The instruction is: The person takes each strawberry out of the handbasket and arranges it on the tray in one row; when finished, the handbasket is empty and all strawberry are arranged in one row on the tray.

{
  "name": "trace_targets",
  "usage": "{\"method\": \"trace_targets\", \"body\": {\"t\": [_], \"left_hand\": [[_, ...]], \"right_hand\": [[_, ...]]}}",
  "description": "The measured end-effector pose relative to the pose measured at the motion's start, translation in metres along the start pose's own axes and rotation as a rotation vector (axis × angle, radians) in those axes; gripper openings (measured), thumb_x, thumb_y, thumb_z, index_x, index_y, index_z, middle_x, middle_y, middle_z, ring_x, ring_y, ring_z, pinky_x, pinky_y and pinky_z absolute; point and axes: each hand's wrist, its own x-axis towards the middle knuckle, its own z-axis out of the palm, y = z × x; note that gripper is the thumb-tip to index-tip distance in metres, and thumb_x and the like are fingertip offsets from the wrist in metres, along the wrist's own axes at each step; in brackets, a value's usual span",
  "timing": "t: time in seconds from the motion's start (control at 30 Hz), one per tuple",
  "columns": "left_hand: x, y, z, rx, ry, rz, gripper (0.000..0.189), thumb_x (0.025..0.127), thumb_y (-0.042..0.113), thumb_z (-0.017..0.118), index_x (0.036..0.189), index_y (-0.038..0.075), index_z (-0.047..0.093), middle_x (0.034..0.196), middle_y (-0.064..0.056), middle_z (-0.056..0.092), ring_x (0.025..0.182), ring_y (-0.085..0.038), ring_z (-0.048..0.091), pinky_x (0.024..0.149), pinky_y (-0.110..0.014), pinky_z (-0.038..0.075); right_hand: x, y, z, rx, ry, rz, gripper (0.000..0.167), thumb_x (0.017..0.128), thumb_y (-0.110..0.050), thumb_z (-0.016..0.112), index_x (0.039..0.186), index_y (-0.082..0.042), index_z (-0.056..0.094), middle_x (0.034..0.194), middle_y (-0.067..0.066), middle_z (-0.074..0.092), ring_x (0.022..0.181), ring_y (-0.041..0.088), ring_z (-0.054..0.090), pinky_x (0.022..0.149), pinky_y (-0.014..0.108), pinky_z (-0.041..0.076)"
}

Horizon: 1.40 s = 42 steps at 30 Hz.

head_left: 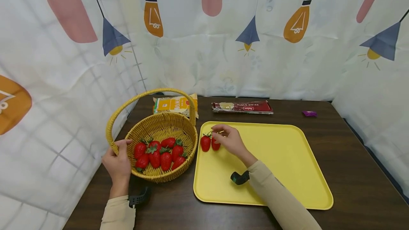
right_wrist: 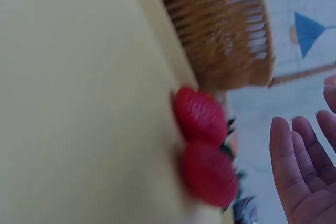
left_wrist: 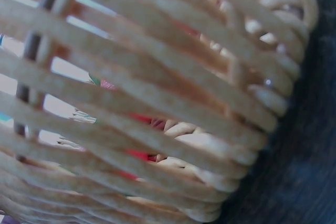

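A yellow wicker basket (head_left: 161,178) with a tall hoop handle stands on the left of the table, several red strawberries (head_left: 154,159) inside it. My left hand (head_left: 119,162) grips the basket's left rim by the foot of the handle, thumb over the edge. Woven strands of the basket (left_wrist: 157,87) fill the left wrist view, where that hand is hidden. Two strawberries (head_left: 206,143) (right_wrist: 210,174) lie side by side at the upper left of a yellow tray (head_left: 271,166). Just above them is my right hand (head_left: 230,139) (right_wrist: 307,177), its fingers extended, slightly bent and holding nothing.
Behind the basket lies a yellow-and-white food packet (head_left: 172,105). A dark red packet (head_left: 243,107) sits beyond the tray, and a small purple wrapper (head_left: 309,113) lies at the far right. Patterned curtains (head_left: 204,63) enclose the dark wooden table (head_left: 179,210).
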Motion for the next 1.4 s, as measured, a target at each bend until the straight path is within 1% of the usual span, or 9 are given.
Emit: {"method": "trace_targets", "body": {"t": [0.1, 0.2, 0.37, 0.47, 0.67, 0.8, 1.13, 1.27, 1.4], "left_hand": [[-0.001, 0.014, -0.001, -0.007, -0.003, 0.005, 0.035, 0.099, 0.022, 0.058, 0.085, -0.005, 0.075, 0.066, 0.014, 0.065, 0.044, -0.006, 0.024, 0.048, -0.027, 0.019], [-0.003, 0.027, -0.001, -0.016, -0.007, 0.008, 0.036, 0.099, 0.021, 0.057, 0.085, -0.009, 0.073, 0.058, 0.023, 0.051, 0.043, -0.004, 0.022, 0.047, -0.027, 0.018], [-0.001, 0.01, -0.001, 0.018, -0.001, -0.002, 0.035, 0.099, 0.023, 0.057, 0.086, -0.003, 0.075, 0.051, 0.002, 0.048, 0.042, -0.005, 0.022, 0.044, -0.027, 0.017], [0.0, 0.0, -0.001, 0.038, 0.0, 0.0, 0.033, 0.099, 0.025, 0.057, 0.086, 0.002, 0.077, 0.052, -0.006, 0.048, 0.042, -0.007, 0.023, 0.044, -0.027, 0.017], [0.0, 0.0, -0.001, 0.025, -0.003, 0.016, 0.032, 0.099, 0.025, 0.058, 0.085, 0.003, 0.077, 0.05, 0.002, 0.044, 0.042, -0.007, 0.022, 0.043, -0.027, 0.017], [0.0, 0.001, -0.001, 0.016, -0.006, 0.016, 0.032, 0.099, 0.024, 0.058, 0.085, 0.002, 0.077, 0.049, 0.003, 0.043, 0.041, -0.007, 0.022, 0.042, -0.027, 0.017], [-0.001, -0.001, -0.001, 0.009, -0.001, 0.003, 0.033, 0.099, 0.025, 0.058, 0.085, 0.001, 0.077, 0.054, 0.013, 0.051, 0.044, -0.009, 0.024, 0.046, -0.027, 0.019], [-0.001, -0.001, -0.001, 0.006, 0.0, 0.005, 0.034, 0.099, 0.025, 0.058, 0.086, 0.0, 0.077, 0.054, 0.011, 0.05, 0.043, -0.009, 0.022, 0.045, -0.027, 0.018], [-0.001, 0.0, -0.001, -0.001, 0.002, 0.009, 0.034, 0.099, 0.024, 0.058, 0.086, -0.001, 0.076, 0.051, 0.002, 0.046, 0.041, -0.008, 0.02, 0.043, -0.027, 0.017]], "right_hand": [[0.006, -0.006, 0.012, 0.026, -0.048, -0.033, 0.029, 0.094, -0.006, 0.064, 0.119, 0.007, 0.062, 0.11, 0.025, 0.064, 0.089, 0.047, 0.064, 0.079, 0.054, 0.053], [0.014, -0.009, 0.027, 0.028, -0.098, -0.06, 0.029, 0.094, -0.009, 0.064, 0.12, 0.005, 0.063, 0.112, 0.021, 0.065, 0.09, 0.039, 0.066, 0.08, 0.049, 0.054], [0.019, -0.02, 0.055, -0.014, -0.187, -0.132, 0.028, 0.095, -0.015, 0.064, 0.119, -0.001, 0.064, 0.114, 0.012, 0.067, 0.095, 0.02, 0.065, 0.079, 0.033, 0.054], [0.021, -0.022, 0.07, -0.033, -0.255, -0.131, 0.029, 0.095, -0.017, 0.064, 0.121, -0.005, 0.065, 0.117, 0.011, 0.067, 0.1, 0.013, 0.064, 0.081, 0.029, 0.052], [0.031, -0.024, 0.09, -0.158, -0.388, -0.112, 0.032, 0.092, -0.021, 0.068, 0.123, -0.011, 0.065, 0.121, 0.012, 0.065, 0.1, 0.009, 0.063, 0.082, 0.026, 0.051], [0.04, -0.024, 0.097, -0.222, -0.449, -0.094, 0.035, 0.092, -0.022, 0.069, 0.124, -0.01, 0.065, 0.121, 0.01, 0.065, 0.1, 0.009, 0.063, 0.083, 0.024, 0.05], [0.056, -0.024, 0.107, -0.276, -0.617, -0.003, 0.042, 0.089, -0.018, 0.073, 0.128, -0.007, 0.062, 0.117, 0.007, 0.066, 0.093, 0.005, 0.065, 0.079, 0.021, 0.051], [0.059, -0.024, 0.111, -0.367, -0.664, -0.034, 0.04, 0.087, -0.018, 0.074, 0.125, -0.009, 0.064, 0.111, 0.003, 0.069, 0.093, 0.002, 0.064, 0.079, 0.019, 0.049], [0.062, -0.023, 0.116, -0.422, -0.708, -0.047, 0.039, 0.087, -0.019, 0.074, 0.124, -0.01, 0.065, 0.109, 0.004, 0.071, 0.095, 0.003, 0.063, 0.079, 0.019, 0.048]]}}
